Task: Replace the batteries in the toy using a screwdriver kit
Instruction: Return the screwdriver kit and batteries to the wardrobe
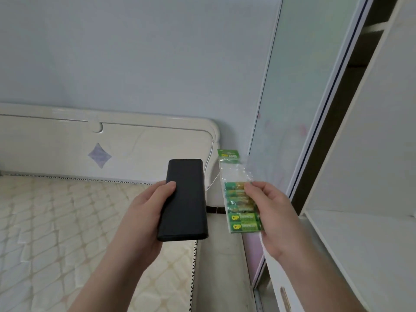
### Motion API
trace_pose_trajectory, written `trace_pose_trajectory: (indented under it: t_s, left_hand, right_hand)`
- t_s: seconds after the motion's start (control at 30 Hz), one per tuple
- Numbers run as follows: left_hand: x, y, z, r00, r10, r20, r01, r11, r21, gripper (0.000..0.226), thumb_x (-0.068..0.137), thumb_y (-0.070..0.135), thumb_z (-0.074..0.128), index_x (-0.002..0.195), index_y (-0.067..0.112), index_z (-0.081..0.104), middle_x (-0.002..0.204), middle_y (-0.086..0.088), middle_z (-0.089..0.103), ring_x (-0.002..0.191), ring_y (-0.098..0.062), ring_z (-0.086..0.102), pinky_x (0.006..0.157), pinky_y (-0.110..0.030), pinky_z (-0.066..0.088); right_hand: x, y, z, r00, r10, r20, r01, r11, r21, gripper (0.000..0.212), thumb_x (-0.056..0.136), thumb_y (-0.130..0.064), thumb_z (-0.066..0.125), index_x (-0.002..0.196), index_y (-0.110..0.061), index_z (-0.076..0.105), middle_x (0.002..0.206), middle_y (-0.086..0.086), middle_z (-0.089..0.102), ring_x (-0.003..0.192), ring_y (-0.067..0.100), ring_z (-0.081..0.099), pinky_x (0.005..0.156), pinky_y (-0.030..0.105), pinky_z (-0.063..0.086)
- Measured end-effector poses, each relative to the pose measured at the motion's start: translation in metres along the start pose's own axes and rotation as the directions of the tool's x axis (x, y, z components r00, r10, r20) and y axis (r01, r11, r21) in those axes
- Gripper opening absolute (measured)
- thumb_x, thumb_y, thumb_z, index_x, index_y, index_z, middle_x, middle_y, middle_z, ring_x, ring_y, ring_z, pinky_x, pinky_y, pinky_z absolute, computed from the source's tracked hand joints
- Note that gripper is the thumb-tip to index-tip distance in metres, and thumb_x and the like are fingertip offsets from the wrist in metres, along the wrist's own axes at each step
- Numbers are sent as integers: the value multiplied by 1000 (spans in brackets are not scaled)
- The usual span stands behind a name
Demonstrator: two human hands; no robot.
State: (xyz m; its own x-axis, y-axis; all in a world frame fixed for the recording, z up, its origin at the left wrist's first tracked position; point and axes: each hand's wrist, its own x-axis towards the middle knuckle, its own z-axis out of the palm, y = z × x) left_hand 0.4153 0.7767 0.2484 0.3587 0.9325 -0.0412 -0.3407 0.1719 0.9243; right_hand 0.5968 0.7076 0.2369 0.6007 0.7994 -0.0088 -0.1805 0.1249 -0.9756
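Batteries (244,208), unopened in their pack, are pinched by the right hand (273,212) just right of the black case (184,199), which is gripped by the left hand (144,212). No toy or screwdriver is seen; the swap is judged barely begun.

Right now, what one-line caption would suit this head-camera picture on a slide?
Left hand holds a black case; right hand holds a pack of green GP batteries over a bare mattress.

"GP" on battery pack (244,219)
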Motion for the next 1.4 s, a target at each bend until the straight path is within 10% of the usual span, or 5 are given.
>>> trace_pose_trajectory:
  t_s: [0.7,1.07,1.4]
  left_hand:
    - [154,-99,289,796,-234,558,132,967,217,20,94,25,54,92,14,70,80,-7,71,69,-15,65,61,-32,46]
    - [172,-160,372,505,-415,757,191,909,372,31,86,36,59,109,16,67,98,-14,72,86,-27,70,62,-32,51]
    - [221,-230,419,160,-526,835,209,845,493,23,97,26,51,114,17,64,101,-12,73,92,-29,71,70,-38,55]
  right_hand:
    - [107,-51,-233,838,-116,-533,121,992,-27,13,92,-21,60,99,-10,65,84,6,74,74,21,73,62,32,54]
    - [99,-45,-291,627,-106,-772,162,987,-5,7,92,-18,61,93,-11,64,74,-1,71,64,13,69,56,29,53]
    - [108,1,-292,274,-71,-959,137,990,-34,11,92,-17,60,87,-10,65,71,1,65,63,14,61,55,28,49]
